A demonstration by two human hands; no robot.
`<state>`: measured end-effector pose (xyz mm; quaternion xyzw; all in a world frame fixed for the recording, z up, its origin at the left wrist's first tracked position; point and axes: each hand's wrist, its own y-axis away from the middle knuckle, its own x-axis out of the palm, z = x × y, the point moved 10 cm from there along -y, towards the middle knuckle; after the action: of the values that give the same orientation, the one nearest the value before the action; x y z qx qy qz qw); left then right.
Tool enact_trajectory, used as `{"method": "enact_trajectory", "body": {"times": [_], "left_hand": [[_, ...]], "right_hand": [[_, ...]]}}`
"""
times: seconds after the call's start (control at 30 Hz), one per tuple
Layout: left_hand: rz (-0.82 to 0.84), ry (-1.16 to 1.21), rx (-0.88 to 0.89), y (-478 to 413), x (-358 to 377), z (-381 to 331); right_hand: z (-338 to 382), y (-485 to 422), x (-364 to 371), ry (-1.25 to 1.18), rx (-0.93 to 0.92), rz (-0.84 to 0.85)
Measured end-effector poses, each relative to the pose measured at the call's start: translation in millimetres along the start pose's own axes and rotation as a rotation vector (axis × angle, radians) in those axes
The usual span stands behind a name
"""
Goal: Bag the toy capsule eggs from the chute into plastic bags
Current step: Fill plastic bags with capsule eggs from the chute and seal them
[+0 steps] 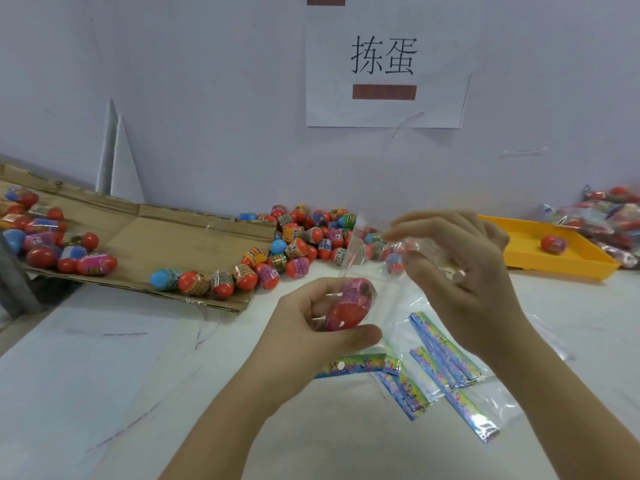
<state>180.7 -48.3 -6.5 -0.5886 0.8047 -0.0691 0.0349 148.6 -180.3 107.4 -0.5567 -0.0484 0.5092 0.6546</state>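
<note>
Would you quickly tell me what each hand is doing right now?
Left hand: closed round a red egg.
Right hand: pinching the top of the clear bag.

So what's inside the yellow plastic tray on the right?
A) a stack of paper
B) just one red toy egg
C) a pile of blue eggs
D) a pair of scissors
B: a single red plastic capsule egg lies on the floor of the yellow plastic tray.
</note>
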Motion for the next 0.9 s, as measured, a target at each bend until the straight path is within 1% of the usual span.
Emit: {"method": "enact_trajectory", "body": {"times": [0.1,0.17,0.27,0.33,0.47,0.6,0.7,0.77,0.8,0.83,0.87,0.9], "left_hand": [[-0.002,0.036,-0.029,0,-1,2],[-0.001,0.029,-0.039,1,-1,2],[-0.011,0.019,-0.059,2,0,2],[-0.012,0.013,-0.066,3,0,2],[-0.032,0.028,-0.07,3,-3,2],[-0.043,0.103,-0.093,3,-3,1],[-0.133,0.161,-0.128,3,-10,5],[-0.193,0.179,-0.15,4,-16,9],[-0.216,0.182,-0.159,4,-19,10],[-0.237,0.182,-0.166,4,-22,11],[-0.252,0.185,-0.173,4,-24,12],[-0.267,0.187,-0.179,4,-26,12]], "right_hand": [[-3,3,8,-0.069,0.053,0.099],[-1,7,17,-0.065,0.037,0.196],[7,13,28,0.127,-0.086,0.284],[9,14,29,0.217,-0.126,0.279],[6,10,23,0.192,-0.085,0.207],[-8,5,8,-0.019,0.048,0.071],[-31,1,-5,-0.245,0.17,-0.087],[-63,-2,-4,-0.371,0.308,-0.171],[-85,-3,2,-0.406,0.397,-0.185],[-109,-4,12,-0.404,0.501,-0.162],[-133,-4,25,-0.358,0.608,-0.102],[-154,-3,38,-0.265,0.699,-0.006]]}}
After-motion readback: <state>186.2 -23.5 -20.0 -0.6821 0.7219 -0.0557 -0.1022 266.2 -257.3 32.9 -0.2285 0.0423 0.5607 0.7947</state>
